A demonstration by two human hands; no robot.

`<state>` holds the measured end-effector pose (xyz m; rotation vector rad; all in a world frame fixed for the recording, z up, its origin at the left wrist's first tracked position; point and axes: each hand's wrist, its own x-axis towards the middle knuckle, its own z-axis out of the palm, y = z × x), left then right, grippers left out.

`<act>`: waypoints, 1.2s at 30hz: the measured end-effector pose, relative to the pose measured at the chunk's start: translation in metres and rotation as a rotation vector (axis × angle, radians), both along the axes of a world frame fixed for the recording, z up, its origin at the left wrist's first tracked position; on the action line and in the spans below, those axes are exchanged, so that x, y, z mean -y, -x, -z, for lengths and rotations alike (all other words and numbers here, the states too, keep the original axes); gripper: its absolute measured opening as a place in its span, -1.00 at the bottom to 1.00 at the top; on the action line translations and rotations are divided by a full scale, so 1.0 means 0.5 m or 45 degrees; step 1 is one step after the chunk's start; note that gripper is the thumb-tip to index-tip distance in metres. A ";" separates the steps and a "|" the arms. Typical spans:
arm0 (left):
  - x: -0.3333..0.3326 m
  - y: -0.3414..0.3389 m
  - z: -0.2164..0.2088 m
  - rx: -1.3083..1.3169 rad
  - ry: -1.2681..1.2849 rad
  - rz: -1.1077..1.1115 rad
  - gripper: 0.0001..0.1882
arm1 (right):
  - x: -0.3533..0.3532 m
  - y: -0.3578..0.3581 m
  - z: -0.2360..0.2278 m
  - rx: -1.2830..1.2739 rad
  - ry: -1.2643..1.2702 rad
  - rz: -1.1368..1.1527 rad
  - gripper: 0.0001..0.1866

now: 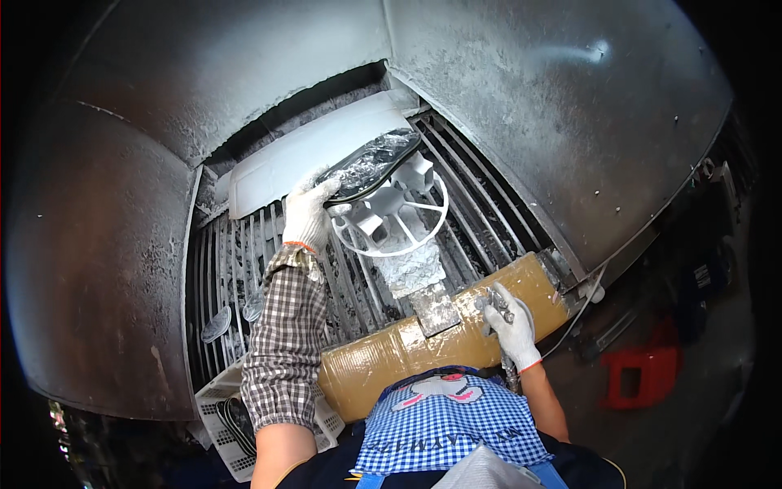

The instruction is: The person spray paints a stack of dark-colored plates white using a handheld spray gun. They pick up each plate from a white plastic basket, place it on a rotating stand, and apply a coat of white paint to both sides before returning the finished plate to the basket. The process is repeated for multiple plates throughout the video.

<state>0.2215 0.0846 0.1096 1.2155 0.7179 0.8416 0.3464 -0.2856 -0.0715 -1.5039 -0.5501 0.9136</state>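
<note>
My left hand [308, 213], in a white knitted glove, is closed on the near left end of a long black rounded piece [371, 167]. Its middle looks glossy and crinkled, with silvery patches; I cannot tell its kind. It is tilted over a white wheel-shaped stand [405, 231] with blocky supports; whether it touches them is unclear. My right hand [511, 326], also gloved, is wrapped round a grey metal tool [494, 308] that looks like a spray gun, mostly hidden by the glove. It is above the brown taped padding [391, 354] at the front edge.
Metal walls [521, 98] dusted with white enclose a slatted grate [481, 204]. A white sheet [301, 151] lies at the back. Clear round discs [216, 324] rest on the grate's left. A white basket [236, 460] holds black pieces. A red object [643, 375] stands at right.
</note>
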 end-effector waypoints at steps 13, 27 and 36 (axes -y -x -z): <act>-0.046 -0.018 0.022 -0.108 0.069 0.043 -0.44 | -0.003 0.002 0.003 0.015 0.025 -0.014 -0.30; -0.041 0.025 0.029 -0.419 -0.196 -0.189 -0.55 | -0.002 0.005 0.002 -0.033 0.067 -0.024 -0.31; -0.060 0.042 0.052 -0.453 -0.250 -0.175 -0.67 | 0.002 0.007 -0.001 -0.056 0.036 -0.025 -0.29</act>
